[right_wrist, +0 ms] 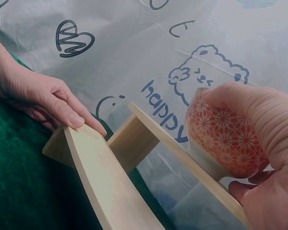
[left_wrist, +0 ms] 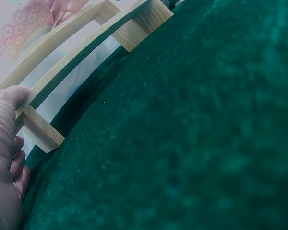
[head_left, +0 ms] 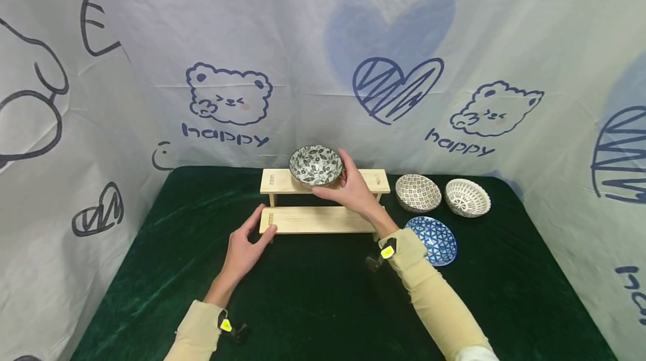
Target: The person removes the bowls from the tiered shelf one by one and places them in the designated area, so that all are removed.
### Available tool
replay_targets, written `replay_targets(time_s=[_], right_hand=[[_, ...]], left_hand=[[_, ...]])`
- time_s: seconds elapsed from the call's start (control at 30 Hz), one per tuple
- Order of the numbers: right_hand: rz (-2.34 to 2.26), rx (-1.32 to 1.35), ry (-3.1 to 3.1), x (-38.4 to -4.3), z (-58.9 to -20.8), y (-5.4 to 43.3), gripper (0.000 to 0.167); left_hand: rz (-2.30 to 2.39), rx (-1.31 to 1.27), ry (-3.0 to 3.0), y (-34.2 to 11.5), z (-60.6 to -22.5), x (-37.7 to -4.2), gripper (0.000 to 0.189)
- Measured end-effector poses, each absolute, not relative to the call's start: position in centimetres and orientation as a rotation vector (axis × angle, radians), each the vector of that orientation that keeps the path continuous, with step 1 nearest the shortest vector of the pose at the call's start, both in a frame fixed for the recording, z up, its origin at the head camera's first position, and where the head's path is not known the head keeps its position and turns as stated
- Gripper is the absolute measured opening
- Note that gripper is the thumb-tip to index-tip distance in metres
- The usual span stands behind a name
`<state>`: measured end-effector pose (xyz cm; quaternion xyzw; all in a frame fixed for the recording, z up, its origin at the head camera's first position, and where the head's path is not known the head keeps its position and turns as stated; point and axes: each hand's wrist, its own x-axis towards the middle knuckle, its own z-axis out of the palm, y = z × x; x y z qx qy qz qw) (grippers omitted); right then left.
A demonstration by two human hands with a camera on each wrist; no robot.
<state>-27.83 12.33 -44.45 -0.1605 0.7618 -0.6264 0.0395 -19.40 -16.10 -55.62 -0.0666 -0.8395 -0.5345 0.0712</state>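
My right hand [head_left: 353, 188] holds a small bowl [head_left: 315, 165] at its right side, over the upper board of a two-tier wooden stand [head_left: 323, 220]. Dark leaves pattern the bowl's inside; in the right wrist view the bowl [right_wrist: 223, 139] shows a red flower pattern outside, with the thumb near its rim and its base close over the board. My left hand [head_left: 243, 249] grips the left end of the lower board, thumb at the front edge. The left wrist view shows the left hand's thumb [left_wrist: 14, 96] on the board and the other fingers lower, beside the stand's leg.
Right of the stand lie a brown-patterned bowl [head_left: 418, 193], a cream-patterned bowl [head_left: 467, 198] and, nearer, a blue-and-white patterned dish [head_left: 438, 242], partly behind the right sleeve. Dark green cloth [head_left: 323, 305] covers the table. A printed white curtain [head_left: 303, 41] hangs behind the stand.
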Motion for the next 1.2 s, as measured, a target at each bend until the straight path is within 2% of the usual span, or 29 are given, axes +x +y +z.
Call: replay_targets(time_s=[0.47, 0.8, 1.2], right_hand=[[-1.790, -0.387, 2.509, -28.1, -43.9, 11.4, 0.122], [-1.784, -0.364, 2.668, -28.1, -44.2, 10.9, 0.113], [-1.879, -0.311, 2.666, -27.6, -44.6, 11.6, 0.111]], left_hand=[[-1.601, -0.198, -2.528, -16.1, -55.6, -19.3, 0.074], [-1.590, -0.190, -2.535, -16.1, -55.7, -19.3, 0.074], [-1.596, -0.201, -2.525, -16.0, -55.6, -19.4, 0.073]])
